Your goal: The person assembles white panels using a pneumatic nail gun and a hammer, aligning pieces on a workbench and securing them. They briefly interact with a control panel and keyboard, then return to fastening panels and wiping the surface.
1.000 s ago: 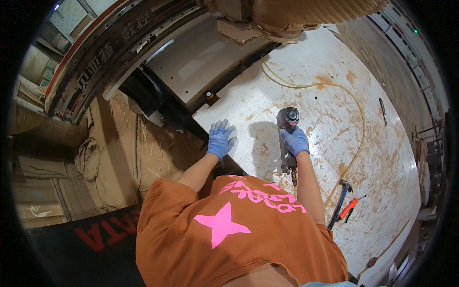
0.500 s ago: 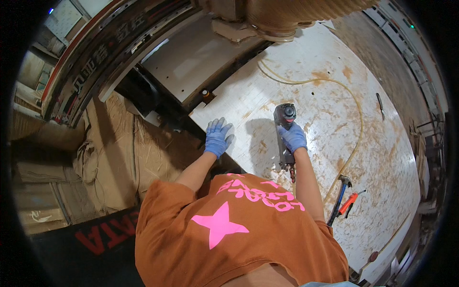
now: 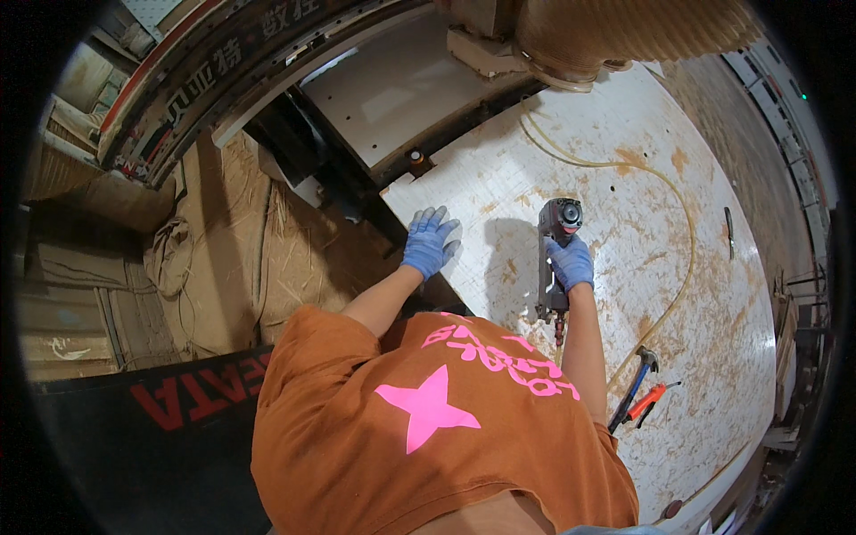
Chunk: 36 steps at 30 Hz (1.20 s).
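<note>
My left hand [image 3: 430, 241], in a blue glove, lies flat with its fingers spread on the near-left edge of a large white board [image 3: 624, 205] dusted with sawdust. My right hand [image 3: 571, 261], also gloved in blue, grips the handle of a grey pneumatic nail gun [image 3: 555, 234] that stands upright on the board. A yellowish air hose [image 3: 682, 241] curves away across the board from below the gun. My orange shirt with a pink star [image 3: 428, 410] fills the lower middle.
A blue-handled hammer [image 3: 631, 389] and an orange-handled tool [image 3: 651, 401] lie on the board to my right. A dark machine frame [image 3: 339, 169] borders the board's left edge. Sawdust covers the floor [image 3: 267, 250] at left. A ribbed tan duct [image 3: 624, 31] hangs above.
Both hands and the nail gun keep the same places on the board. Only the view has shifted slightly.
</note>
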### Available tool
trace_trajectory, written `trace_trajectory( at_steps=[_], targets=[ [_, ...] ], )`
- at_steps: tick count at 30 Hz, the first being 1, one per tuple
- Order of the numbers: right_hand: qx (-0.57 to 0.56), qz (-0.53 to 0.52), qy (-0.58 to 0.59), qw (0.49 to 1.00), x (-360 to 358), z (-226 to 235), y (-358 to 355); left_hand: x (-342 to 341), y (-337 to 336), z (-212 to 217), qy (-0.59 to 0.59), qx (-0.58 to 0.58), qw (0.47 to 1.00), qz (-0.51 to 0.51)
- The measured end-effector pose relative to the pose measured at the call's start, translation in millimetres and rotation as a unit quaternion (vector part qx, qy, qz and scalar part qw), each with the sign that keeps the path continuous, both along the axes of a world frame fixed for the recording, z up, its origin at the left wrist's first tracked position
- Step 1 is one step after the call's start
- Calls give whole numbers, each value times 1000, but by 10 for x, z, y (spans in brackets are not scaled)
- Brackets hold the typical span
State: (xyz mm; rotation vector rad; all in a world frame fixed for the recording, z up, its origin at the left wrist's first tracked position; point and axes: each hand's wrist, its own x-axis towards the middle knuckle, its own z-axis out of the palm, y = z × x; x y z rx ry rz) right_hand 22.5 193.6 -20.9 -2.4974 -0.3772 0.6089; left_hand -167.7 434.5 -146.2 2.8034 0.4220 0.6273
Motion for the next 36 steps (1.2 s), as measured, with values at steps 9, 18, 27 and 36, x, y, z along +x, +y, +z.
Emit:
trace_trajectory(
  at_steps=[9,18,27,36],
  targets=[
    [9,7,-40,999,-43,65,20,-13,9,-37,-9,7,1000,2],
    [19,-10,-18,1000,-86,156,10,21,-15,74,15,20,1000,-18],
    [9,4,-6,1000,-63,184,-8,28,-6,70,41,34,998,-24],
    [17,13,0,1000,-82,295,-22,16,-12,82,42,34,998,-26]
  ],
)
